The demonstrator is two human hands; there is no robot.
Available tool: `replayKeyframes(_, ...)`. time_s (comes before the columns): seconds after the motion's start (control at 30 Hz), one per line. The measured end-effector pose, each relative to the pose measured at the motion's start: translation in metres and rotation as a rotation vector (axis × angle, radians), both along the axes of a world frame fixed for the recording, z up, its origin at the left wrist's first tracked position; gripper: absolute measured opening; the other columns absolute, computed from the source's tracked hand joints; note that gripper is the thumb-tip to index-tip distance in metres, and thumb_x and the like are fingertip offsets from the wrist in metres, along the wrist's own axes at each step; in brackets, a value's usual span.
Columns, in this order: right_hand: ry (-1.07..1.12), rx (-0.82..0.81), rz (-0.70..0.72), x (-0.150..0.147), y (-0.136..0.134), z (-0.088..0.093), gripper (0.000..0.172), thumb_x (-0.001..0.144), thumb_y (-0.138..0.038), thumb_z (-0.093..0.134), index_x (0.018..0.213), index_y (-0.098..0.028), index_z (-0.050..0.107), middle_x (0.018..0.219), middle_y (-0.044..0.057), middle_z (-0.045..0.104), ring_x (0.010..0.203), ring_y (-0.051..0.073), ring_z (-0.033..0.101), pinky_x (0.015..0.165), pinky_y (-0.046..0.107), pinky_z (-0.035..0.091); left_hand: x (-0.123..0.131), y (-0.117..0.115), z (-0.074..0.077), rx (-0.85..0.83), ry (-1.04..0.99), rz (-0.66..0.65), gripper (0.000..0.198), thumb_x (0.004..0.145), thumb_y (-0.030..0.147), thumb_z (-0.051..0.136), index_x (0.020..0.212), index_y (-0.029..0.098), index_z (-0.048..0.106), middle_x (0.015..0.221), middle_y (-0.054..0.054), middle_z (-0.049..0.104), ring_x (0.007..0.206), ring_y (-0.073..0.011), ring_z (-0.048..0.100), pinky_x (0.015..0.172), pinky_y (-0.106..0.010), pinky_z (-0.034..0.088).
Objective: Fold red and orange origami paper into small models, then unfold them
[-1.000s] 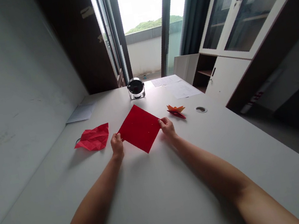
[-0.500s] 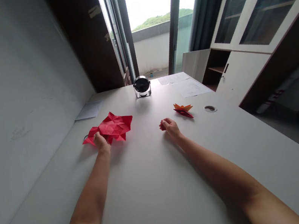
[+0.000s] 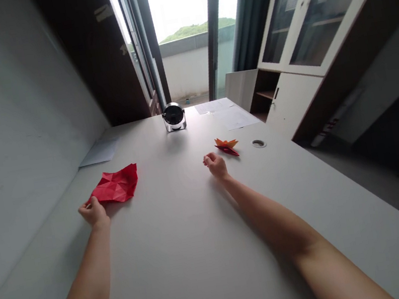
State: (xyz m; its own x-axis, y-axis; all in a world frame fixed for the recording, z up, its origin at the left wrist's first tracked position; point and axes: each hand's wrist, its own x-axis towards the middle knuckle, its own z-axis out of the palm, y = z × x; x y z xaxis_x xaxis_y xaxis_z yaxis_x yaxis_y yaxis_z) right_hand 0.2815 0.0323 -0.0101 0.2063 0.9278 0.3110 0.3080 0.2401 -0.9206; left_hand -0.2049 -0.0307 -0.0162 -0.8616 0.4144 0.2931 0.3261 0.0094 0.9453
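Red, many-creased paper point(image 3: 116, 186), left fingers point(image 3: 84, 207) pinching its corner, right fingers point(image 3: 207, 160) curled, seemingly empty

A square-looking sheet of bright red origami paper point(image 3: 116, 185), unfolded and covered in crossing creases, is at the left of the white table point(image 3: 175, 235). It is held at its near left corner. The surface is uneven rather than flat, with the right edge bent upward and a soft shadow under the near edge. Whether it is one layer or more cannot be told.
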Motion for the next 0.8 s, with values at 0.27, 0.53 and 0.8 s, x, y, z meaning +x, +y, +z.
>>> replayKeyframes(0.27,-0.413,0.012,-0.600,0.084,0.021,-0.007,0.020,0.081,-0.028,0.059,0.098,-0.016,0.059,0.111,0.018,0.057,0.106,0.031,0.047,0.090,0.046,0.036,0.041,-0.019,0.024,-0.097,0.679,-0.094,0.024,0.081,0.026,0.056,0.103,0.018,0.057,0.129,-0.015,0.050,0.129,-0.0323,0.042,0.114,-0.050,0.028)
replayKeyframes(0.53,-0.454,-0.041,-0.544,0.086,0.029,-0.020,0.010,0.083,-0.021,0.058,0.074,-0.020,0.054,0.078,0.009,0.060,0.084,0.024,0.050,0.081,0.039,0.034,0.114,-0.019,0.023,-0.102,0.823,-0.674,0.017,0.087,0.024,0.049,0.095,0.022,0.064,0.109,-0.009,0.061,0.110,-0.0282,0.056,0.104,-0.045,0.041)
replayKeyframes(0.8,-0.626,0.129,-0.057,-0.011,-0.013,-0.002,0.008,0.089,-0.021,0.054,0.084,-0.021,0.060,0.082,0.005,0.065,0.069,0.018,0.054,0.065,0.029,0.034,0.217,0.000,0.030,-0.062,0.800,-0.907,0.016,0.092,0.026,0.051,0.100,0.025,0.066,0.108,-0.008,0.063,0.102,-0.0236,0.060,0.092,-0.036,0.047)
